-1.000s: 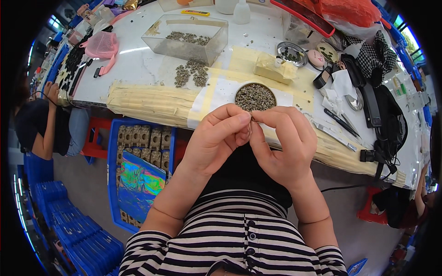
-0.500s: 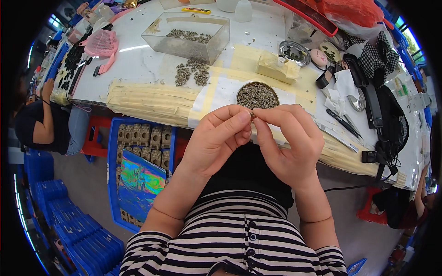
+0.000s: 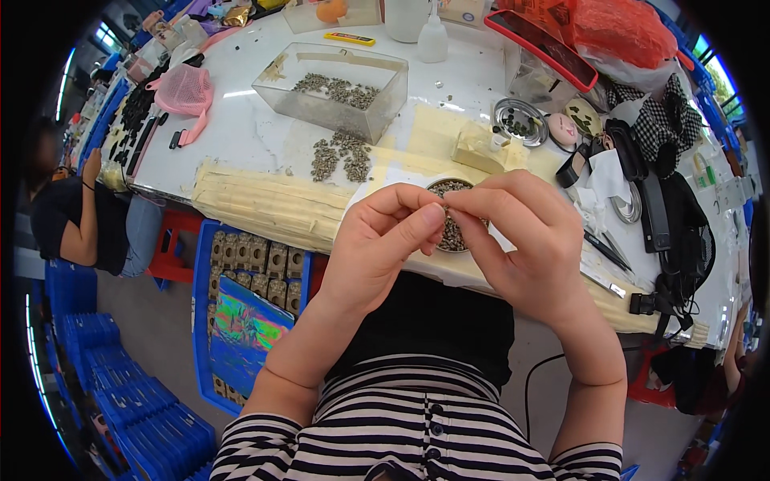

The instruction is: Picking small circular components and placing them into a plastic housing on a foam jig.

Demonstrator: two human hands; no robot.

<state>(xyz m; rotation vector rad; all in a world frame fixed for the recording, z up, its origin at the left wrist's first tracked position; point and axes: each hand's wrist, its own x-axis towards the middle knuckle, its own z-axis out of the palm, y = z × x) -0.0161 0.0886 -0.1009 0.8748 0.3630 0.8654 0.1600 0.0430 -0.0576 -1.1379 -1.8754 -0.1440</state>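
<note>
My left hand (image 3: 383, 248) and my right hand (image 3: 525, 244) meet over the table's near edge, thumb and forefinger of each pinched together. Their fingertips touch or nearly touch, and whatever they hold is too small to make out. Right behind and below the fingertips stands a round tin (image 3: 449, 180) full of small grey-brown metallic pieces (image 3: 453, 234), partly covered by my fingers. Two loose heaps of similar pieces (image 3: 325, 160) lie farther left on the table. Behind them, a clear plastic box (image 3: 321, 124) contains more of these pieces.
A tape-wrapped block (image 3: 481, 151) and a metal dish (image 3: 541, 132) sit beyond the tin. Tweezers (image 3: 607, 250) and black straps lie at right. Below the table's padded edge (image 3: 265, 200), a blue crate (image 3: 200, 321) holds several patterned parts. Another person (image 3: 76, 208) sits at left.
The view has shifted, so the table sits lower in the picture. My pinched hands now cover more of the tin, and my right hand appears slightly farther right.
</note>
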